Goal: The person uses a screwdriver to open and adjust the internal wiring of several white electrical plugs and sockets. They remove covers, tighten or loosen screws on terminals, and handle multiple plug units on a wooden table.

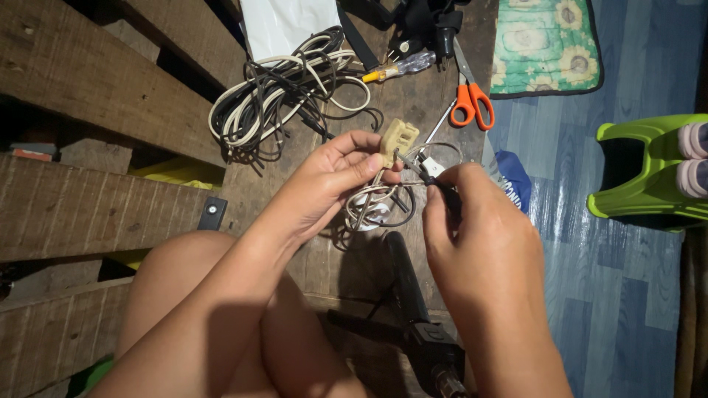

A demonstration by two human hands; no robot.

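My left hand [335,173] pinches a small beige electrical socket block [398,138] between thumb and fingers, held above the wooden floor. My right hand [479,236] grips a thin dark screwdriver [424,177] whose tip touches the lower side of the beige block. A pale cord [372,203] hangs from the block in loops just under my left hand. My bare knees are below both hands.
A tangle of black and cream cables [280,88] lies on the wooden boards [88,81] at the back. Orange-handled scissors [470,99], a yellow-handled screwdriver [394,68], a black tool [413,309], a flowered mat [544,46] and a green plastic stool [649,169] are around.
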